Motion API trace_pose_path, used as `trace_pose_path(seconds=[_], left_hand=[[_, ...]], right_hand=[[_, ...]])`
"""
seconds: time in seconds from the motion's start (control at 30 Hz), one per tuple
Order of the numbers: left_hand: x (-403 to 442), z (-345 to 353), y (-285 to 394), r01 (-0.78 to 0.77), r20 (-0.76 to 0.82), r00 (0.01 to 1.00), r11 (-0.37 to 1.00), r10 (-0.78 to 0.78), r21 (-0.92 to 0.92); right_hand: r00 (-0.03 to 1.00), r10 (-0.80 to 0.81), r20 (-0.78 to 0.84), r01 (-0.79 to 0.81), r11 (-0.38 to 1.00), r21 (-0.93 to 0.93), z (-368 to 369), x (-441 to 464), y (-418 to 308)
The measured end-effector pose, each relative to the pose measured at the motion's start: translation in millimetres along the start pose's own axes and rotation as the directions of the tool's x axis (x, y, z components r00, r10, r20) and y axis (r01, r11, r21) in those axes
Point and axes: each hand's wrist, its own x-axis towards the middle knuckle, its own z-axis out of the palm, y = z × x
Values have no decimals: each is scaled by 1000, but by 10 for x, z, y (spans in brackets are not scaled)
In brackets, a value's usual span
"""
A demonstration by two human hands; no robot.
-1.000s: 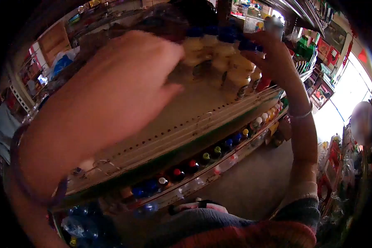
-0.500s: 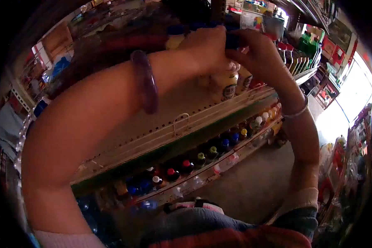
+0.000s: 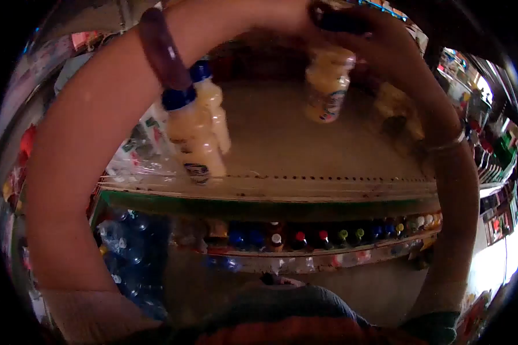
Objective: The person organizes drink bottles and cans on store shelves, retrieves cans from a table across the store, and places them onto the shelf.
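Observation:
A pale yellow bottle point(image 3: 328, 86) with a dark blue cap hangs beneath my hands, over a brown shelf board point(image 3: 270, 135). My right hand point(image 3: 377, 34) has its fingers closed around the cap. From the left, my left hand point(image 3: 296, 20) reaches up to the same cap; its fingers are smeared by motion and partly cut off by the top edge. A purple bangle circles my left forearm, and a thin bracelet my right wrist. Under the left forearm, a blue-capped yellow bottle point(image 3: 195, 144) stands near the shelf's front rail, with a similar bottle point(image 3: 216, 112) just behind it.
A wire rail point(image 3: 270, 187) edges the shelf. Below it, a lower shelf holds a row of bottles point(image 3: 299, 238) with coloured caps. Large clear-blue bottles point(image 3: 129, 247) stand at the lower left. Blurred yellowish goods point(image 3: 400, 112) sit behind my right forearm.
The view has turned, and the shelf front now runs level. Both hands appear higher in the picture. The blue-capped bottles on the left have come into sight.

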Motion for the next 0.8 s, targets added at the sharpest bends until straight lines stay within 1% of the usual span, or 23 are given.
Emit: trace_pose_path(seconds=[0.03,0.13,0.17,0.2,0.23,0.33,0.37,0.43,0.47,0.57,0.63,0.67,0.73,0.77,0.8], left_hand=[[-202,-101,20,214,-147,971,963,-191,164],[-856,-407,-764,197,-306,935,980,-178,33],[-931,-393,-643,382,-293,886,924,-358,27],[-999,-337,-388,551,-281,805,834,-523,23],[-1060,-325,-260,697,-267,694,717,-668,18],[-1353,-367,-567,610,-214,770,792,-602,-30],[-1420,-390,-682,576,-210,800,817,-562,7],[-1442,-357,-393,664,-178,737,748,-652,8],[-1443,-348,-289,702,-161,704,712,-692,11],[-1515,-404,-509,632,-151,764,775,-627,-20],[-1564,-405,-652,577,-158,812,813,-561,80],[-1585,-415,-722,548,-160,834,826,-528,130],[-1572,-356,-621,603,-104,797,794,-595,80],[-1558,-334,-573,630,-74,776,774,-626,55],[-1545,-340,-572,623,-71,782,777,-619,86]], right_hand=[[972,-230,-43,229,973,-17,177,228,109],[926,-369,-83,377,885,274,869,797,171],[912,-396,-103,409,897,166,1010,902,163],[897,-425,-119,434,900,53,1127,1009,143],[881,-454,-132,450,891,-62,1227,1081,112],[908,-420,10,419,904,-85,1457,1167,30],[927,-372,46,375,924,-70,1499,1162,-18],[956,-267,119,275,960,-50,1540,1087,-147],[955,-272,118,279,959,-51,1562,1110,-148],[957,-262,126,268,963,-39,1628,1158,-133],[961,-230,152,234,972,-10,1666,1157,-164],[950,-260,172,274,960,-60,1680,1156,-169],[923,-316,218,353,923,-155,1717,1151,-172],[911,-369,182,398,903,-160,1740,1143,-152],[896,-420,146,441,882,-166,1753,1123,-143]])
